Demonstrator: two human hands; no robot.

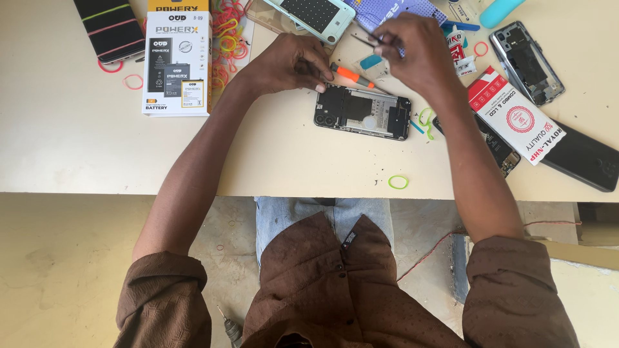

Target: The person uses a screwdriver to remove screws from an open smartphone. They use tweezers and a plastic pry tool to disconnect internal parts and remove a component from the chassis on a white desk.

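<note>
Head view looks down on a pale table [97,148] where a person in a brown shirt works. At far left lies a black striped case [111,27], then a white battery box [176,61] with a heap of coloured rubber bands [227,32] beside it. The left hand [290,63] rests just beyond the opened phone [362,112], its fingers curled together; one fingertip touches the phone's far edge near an orange-handled screwdriver [353,76], but I cannot tell if the hand really grips the tool. The opened phone lies flat in the middle of the table, its back cover off and its inner boards showing. The right hand [412,51] hovers above the phone's far right, fingers pinched together on something small that I cannot make out. To the right are a small glue tube [455,42], a red and white box [516,116], a phone frame [525,61] and a dark phone [583,158]; a green rubber band [398,182] lies near the table's edge. The opened phone seems light and stiff but fragile, with bare parts inside, so I judge it is best held by its side edges, not by the exposed boards.
</note>
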